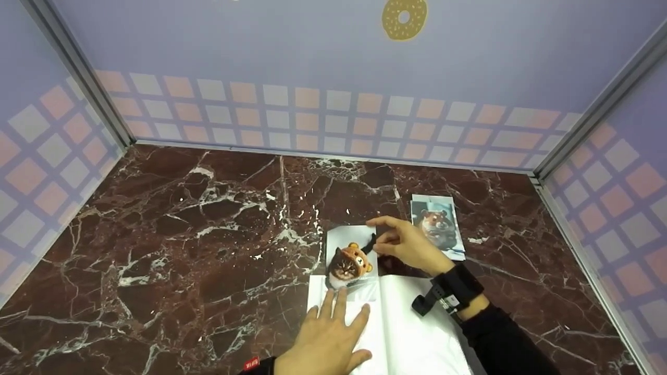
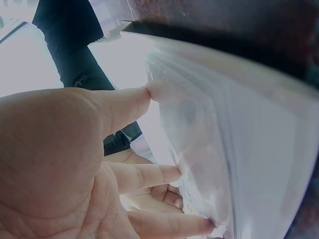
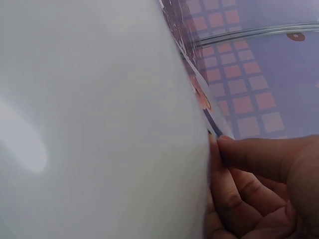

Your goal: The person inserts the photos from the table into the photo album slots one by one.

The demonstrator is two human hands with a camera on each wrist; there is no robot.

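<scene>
A photo card [image 1: 348, 260] shows a cat wearing a brown bear hat. Its lower part lies within a clear sleeve on the left page of an open photo album [image 1: 422, 323], while the upper part sticks out past the album's top edge. My right hand [image 1: 409, 242] pinches the card's right edge between thumb and fingers, as the right wrist view also shows. My left hand [image 1: 328, 333] rests spread on the left page, fingertips just below the cat picture. In the left wrist view, its fingers [image 2: 149, 175] touch the clear sleeve [image 2: 199, 129].
A small stack of photo cards [image 1: 436, 226], the top one picturing an animal in a bear hat, lies right of the right hand. Everything is on a dark red marbled table [image 1: 208, 250]. Checked panels [image 1: 307, 112] enclose it at the back and both sides.
</scene>
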